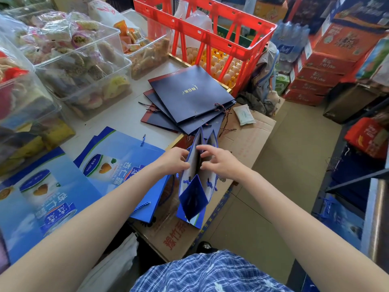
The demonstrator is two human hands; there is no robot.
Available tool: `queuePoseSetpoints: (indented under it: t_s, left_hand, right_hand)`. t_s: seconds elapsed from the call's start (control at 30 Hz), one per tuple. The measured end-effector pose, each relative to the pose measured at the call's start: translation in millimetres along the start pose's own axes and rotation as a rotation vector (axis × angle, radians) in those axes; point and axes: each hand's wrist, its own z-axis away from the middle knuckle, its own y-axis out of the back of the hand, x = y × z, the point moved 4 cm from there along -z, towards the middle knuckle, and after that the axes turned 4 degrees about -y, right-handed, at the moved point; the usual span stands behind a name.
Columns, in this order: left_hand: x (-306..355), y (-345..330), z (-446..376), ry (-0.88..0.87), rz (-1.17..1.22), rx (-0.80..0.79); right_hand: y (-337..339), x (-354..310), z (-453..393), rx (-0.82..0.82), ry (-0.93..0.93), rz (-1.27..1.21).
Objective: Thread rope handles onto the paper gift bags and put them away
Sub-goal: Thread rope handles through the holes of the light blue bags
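A blue paper gift bag (194,199) is held open in front of me, its mouth facing up, white inside. My left hand (175,160) grips the bag's left wall near the rim. My right hand (219,162) reaches into the mouth with curled fingers pinching at the right wall. Blue rope knots (208,183) show inside the near end of the bag. Flat light-blue printed bags (117,165) lie on the table to the left, some with blue rope handles. A fanned stack of dark navy bags (189,98) with twisted rope handles lies farther back.
Clear bins of wrapped snacks (80,60) fill the table's left side. A red crate (210,39) stands over trays of eggs at the back. Flattened cardboard (248,140) covers the table edge below the bag. Stacked cartons (328,66) and bottled water line the right.
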Motion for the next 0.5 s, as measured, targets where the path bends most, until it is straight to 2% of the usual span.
queuePoseSetpoints:
  t_s: [0.1,0.23,0.4,0.5]
  left_hand:
    - [7.3,-2.1,3.6,-0.049,-0.023,0.002]
    - [13.1,1.8,3.0,-0.053,0.146,0.091]
    - [5.3,4.7,6.6,-0.052,0.205,0.068]
    - [16.2,5.0,10.2,-0.097,0.127,0.082]
  right_hand:
    - [5.7,-7.6,-12.3,0.055,-0.041,0.096]
    - [13.0,-11.6,-20.1,0.251,-0.097,0.209]
    - [19.8,-10.7,-12.3,0.238,-0.051,0.285]
    - [18.4,-11.7,-14.1,0.223,-0.076,0.353]
